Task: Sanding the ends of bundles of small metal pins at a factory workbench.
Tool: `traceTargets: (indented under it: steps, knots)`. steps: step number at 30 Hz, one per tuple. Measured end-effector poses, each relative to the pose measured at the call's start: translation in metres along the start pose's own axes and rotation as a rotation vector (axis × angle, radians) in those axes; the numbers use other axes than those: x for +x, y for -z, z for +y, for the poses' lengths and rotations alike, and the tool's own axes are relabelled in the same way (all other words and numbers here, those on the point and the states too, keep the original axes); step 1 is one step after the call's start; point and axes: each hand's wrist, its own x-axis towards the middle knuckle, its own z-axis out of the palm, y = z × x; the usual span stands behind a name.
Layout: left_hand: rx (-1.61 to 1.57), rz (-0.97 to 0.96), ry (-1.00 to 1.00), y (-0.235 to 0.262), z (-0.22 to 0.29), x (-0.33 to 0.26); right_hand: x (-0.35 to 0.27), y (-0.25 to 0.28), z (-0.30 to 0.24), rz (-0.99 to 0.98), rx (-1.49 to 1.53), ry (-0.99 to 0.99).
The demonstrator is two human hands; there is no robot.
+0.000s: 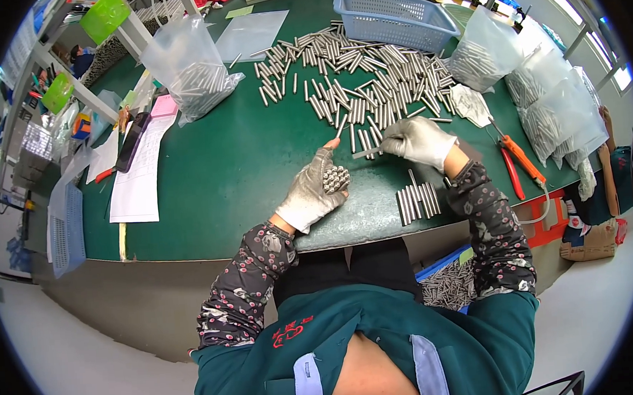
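Note:
My left hand [313, 192], in a white glove with bare fingertips, is closed round a bundle of steel pins [336, 180] whose round ends face up. Just past its raised thumb, one pin [341, 127] lies slanted; whether the thumb touches it I cannot tell. My right hand [415, 142], also gloved, pinches a slim grey metal pin [364, 153] pointing left toward the bundle. Beyond both hands spreads a large loose pile of steel pins [367, 70]. Nearer me, a short row of pins [418, 202] lies side by side by the table's front edge.
A blue plastic basket [393, 22] stands behind the pile. Clear bags of pins [194, 75] sit at left and right. Red-orange handled pliers [521, 159] lie at right, paper sheets [133, 182] at left. Below the green table [224, 202] is a bin of pins [448, 285].

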Motion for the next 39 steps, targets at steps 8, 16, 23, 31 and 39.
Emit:
traceTargets:
  steps: [8,16,23,31,39]
  knots:
    - [-0.032,-0.008,0.013,-0.001,-0.005,-0.003,-0.004,-0.003,0.000,0.052,0.058,0.071]
    - [-0.113,-0.052,0.093,-0.002,0.001,0.001,-0.006,-0.004,0.002,0.036,-0.013,0.069]
    - [-0.068,-0.030,0.059,-0.002,-0.004,-0.002,-0.012,-0.013,-0.006,0.087,-0.091,0.173]
    - [-0.122,-0.074,0.065,0.000,-0.003,-0.003,-0.008,-0.014,0.000,0.151,-0.203,0.212]
    - [-0.109,-0.059,0.057,-0.001,-0.001,-0.002,-0.014,-0.016,-0.038,0.104,-0.062,0.307]
